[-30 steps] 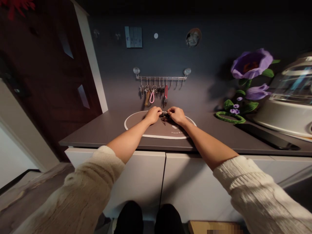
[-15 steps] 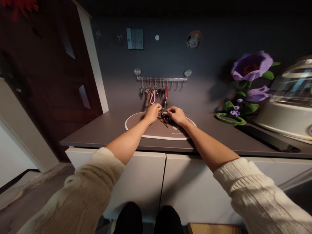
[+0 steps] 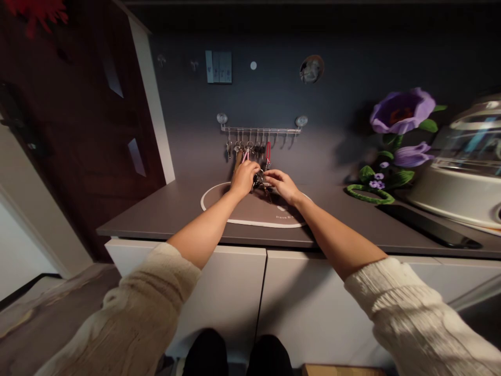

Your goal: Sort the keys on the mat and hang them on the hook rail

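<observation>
My left hand [image 3: 245,178] is closed on a bunch of keys [image 3: 257,183], pinching near its metal ring [image 3: 262,173]. The keys dangle just above a brown oval mat [image 3: 254,211] with a white rim. From the other side, my right hand [image 3: 285,185] reaches the same bunch. Its thumb and fingertips are at the ring and keys, pinching loosely; the exact contact is too small to make out. Behind my hands, more keys [image 3: 229,150] hang from a clear hook rail [image 3: 260,130] on the wall, among them one with a red strap [image 3: 268,151].
A purple flower ornament [image 3: 403,112] with a green ring base stands at the right. Beside it are a black phone-like slab [image 3: 428,225] and a large white appliance [image 3: 462,183] with a clear top. White cabinet doors [image 3: 313,303] lie below the dark counter [image 3: 144,209].
Both hands have risen slightly with the keys, which hang more upright from the ring. My right fingers have straightened and spread a little. The view has shifted slightly.
</observation>
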The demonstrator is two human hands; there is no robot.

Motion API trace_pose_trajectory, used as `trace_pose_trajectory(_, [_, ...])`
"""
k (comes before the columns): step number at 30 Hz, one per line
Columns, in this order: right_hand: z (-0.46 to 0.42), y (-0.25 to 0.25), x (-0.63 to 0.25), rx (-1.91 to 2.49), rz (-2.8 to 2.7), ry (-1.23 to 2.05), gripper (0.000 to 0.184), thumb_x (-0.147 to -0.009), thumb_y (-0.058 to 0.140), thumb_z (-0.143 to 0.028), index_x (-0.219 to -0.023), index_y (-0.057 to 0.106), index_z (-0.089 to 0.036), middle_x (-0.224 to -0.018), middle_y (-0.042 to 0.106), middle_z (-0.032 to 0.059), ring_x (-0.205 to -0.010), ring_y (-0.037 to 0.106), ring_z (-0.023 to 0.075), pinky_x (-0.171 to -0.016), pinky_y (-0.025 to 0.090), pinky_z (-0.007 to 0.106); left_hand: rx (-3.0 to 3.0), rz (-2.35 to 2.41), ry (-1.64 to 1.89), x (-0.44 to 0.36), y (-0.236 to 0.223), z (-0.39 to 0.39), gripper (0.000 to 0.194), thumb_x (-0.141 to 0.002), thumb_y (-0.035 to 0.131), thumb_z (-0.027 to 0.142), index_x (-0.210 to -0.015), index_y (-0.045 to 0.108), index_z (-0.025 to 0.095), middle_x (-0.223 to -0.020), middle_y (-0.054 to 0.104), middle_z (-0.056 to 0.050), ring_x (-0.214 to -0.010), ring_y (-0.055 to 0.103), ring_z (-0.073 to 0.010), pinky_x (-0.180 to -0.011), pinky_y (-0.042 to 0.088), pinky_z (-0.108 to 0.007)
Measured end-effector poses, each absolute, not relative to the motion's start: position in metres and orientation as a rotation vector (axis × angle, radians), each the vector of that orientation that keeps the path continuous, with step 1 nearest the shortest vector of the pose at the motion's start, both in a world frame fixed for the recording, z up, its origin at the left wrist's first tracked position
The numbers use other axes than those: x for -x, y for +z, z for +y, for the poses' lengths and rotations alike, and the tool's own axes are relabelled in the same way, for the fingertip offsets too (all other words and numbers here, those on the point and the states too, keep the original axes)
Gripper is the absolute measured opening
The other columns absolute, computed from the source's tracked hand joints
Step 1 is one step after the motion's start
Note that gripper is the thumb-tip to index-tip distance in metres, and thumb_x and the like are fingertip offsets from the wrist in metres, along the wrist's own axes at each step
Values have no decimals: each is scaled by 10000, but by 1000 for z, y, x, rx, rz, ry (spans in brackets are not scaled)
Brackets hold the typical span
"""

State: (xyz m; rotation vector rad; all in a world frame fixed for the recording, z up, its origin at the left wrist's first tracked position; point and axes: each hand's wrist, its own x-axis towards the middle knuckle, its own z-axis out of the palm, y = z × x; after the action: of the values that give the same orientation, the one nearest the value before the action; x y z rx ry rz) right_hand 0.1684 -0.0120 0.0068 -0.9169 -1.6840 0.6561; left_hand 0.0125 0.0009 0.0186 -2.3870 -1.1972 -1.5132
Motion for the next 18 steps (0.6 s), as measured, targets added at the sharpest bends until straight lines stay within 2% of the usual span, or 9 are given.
trace_pose_trajectory(11, [-12, 7, -165, 698, -1562, 1017, 303, -654, 625, -303, -945, 618, -220, -1021, 622, 1, -917, 540, 129, -848, 410, 288, 2361, -1163, -1538, -16, 20, -6, 219, -862, 371, 226, -892, 580, 167, -942, 574, -63, -910, 506, -153, -837, 366, -260])
trace_pose_trajectory(14, [-15, 8, -163, 691, -1538, 1057, 300, -635, 652, -302, -922, 622, -219, -977, 618, -6, -831, 545, 107, -793, 429, 260, 2364, -1176, -1565, -17, 21, -6, 209, -855, 380, 219, -887, 580, 167, -952, 578, -63, -916, 508, -151, -840, 370, -260])
trace_pose_trajectory(18, [-19, 10, -161, 676, -1493, 1122, 302, -625, 678, -325, -902, 625, -217, -812, 592, -27, -643, 503, 64, -665, 436, 222, 2372, -1174, -1616, -18, 21, -5, 196, -847, 394, 218, -871, 581, 164, -945, 586, -65, -908, 515, -148, -835, 379, -260])
